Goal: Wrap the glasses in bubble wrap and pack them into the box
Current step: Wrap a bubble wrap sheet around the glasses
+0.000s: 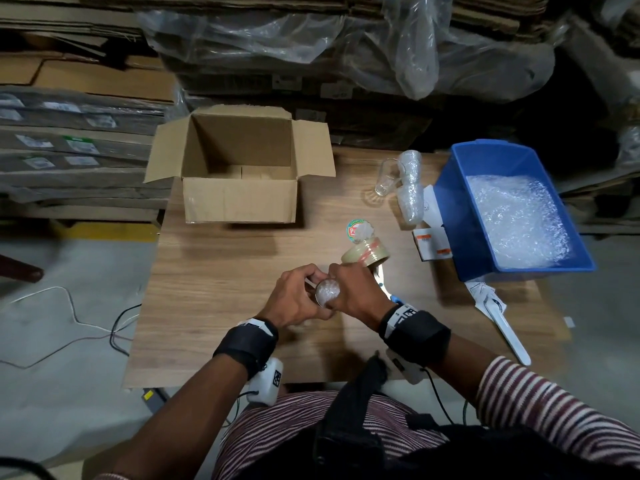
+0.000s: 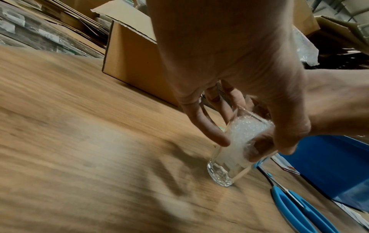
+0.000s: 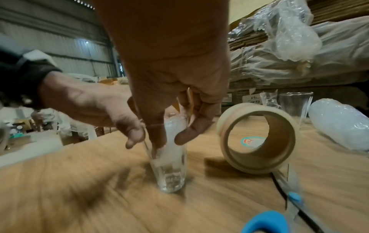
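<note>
On the table (image 1: 214,306), the left hand (image 1: 294,299) grips an upright glass (image 3: 169,165); the right hand's (image 1: 353,292) fingers (image 3: 157,135) push bubble wrap (image 2: 239,138) inside.

A brown wooden table (image 1: 225,306) holds an open cardboard box (image 1: 239,202), a blue plastic bin (image 1: 450,216), a roll of clear tape (image 1: 365,252) (standing on edge), blue-handled scissors (image 3: 287,203), a clear empty glass (image 1: 382,181) and a bubble-wrapped bundle (image 1: 410,188).

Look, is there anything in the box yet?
No, the head view shows the box open, with only its bare cardboard floor inside.
</note>
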Demonstrator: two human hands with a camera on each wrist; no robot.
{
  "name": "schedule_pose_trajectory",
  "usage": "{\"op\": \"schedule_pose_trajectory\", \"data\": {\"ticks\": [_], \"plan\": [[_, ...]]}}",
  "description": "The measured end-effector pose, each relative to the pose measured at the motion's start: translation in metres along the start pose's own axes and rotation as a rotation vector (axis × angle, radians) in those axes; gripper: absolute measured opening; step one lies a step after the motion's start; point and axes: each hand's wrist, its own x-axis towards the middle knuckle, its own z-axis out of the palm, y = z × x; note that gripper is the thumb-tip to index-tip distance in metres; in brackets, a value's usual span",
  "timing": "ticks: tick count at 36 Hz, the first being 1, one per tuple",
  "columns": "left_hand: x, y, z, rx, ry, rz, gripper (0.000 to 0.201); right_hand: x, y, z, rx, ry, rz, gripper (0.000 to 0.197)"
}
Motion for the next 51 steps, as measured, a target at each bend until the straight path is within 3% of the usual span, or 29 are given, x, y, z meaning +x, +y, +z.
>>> {"op": "schedule_pose_trajectory", "data": {"ticks": [5,11,13,15,17,24,26,30,41,46,49,51], "plan": [[0.002,-0.001,-0.001,0.007,0.001,-0.004,0.053,-0.005,0.0,-0.004,0.1,0.035,0.015,0.043],[0.0,0.0,0.002,0.017,0.021,0.003,0.053,-0.012,0.017,-0.019,0.342,-0.047,0.026,0.056],[0.001,-0.002,0.003,0.016,0.035,-0.001,0.054,-0.018,0.026,-0.025,0.384,-0.017,0.021,0.048],[0.002,-0.003,0.004,0.015,0.032,0.002,0.056,-0.026,0.031,-0.028,0.329,0.021,-0.01,0.029],[0.002,-0.004,0.005,0.012,0.031,0.005,0.056,-0.035,0.032,-0.026,0.247,0.029,-0.054,0.023],[0.002,-0.003,0.003,0.015,0.032,0.023,0.054,-0.054,0.022,-0.001,0.039,0.079,-0.11,0.035],[0.001,-0.003,0.004,0.015,0.03,0.026,0.055,-0.059,0.021,0.001,0.063,0.124,-0.155,0.033],[0.001,-0.004,0.003,0.015,0.032,0.01,0.057,-0.059,0.025,0.002,0.084,0.181,-0.149,0.047],[0.001,-0.002,0.005,0.014,0.015,0.01,0.052,-0.046,0.016,0.012,0.092,-0.03,-0.014,0.053],[0.001,-0.003,0.003,0.013,0.011,0.004,0.055,-0.035,0.016,-0.002,0.226,-0.162,0.043,0.07],[0.001,-0.004,0.004,0.024,0.01,0.007,0.057,-0.032,0.018,-0.017,0.303,-0.22,-0.023,0.045],[0.001,-0.005,0.004,0.027,0.025,0.007,0.057,-0.034,0.022,-0.022,0.347,-0.133,-0.072,0.03]]}}
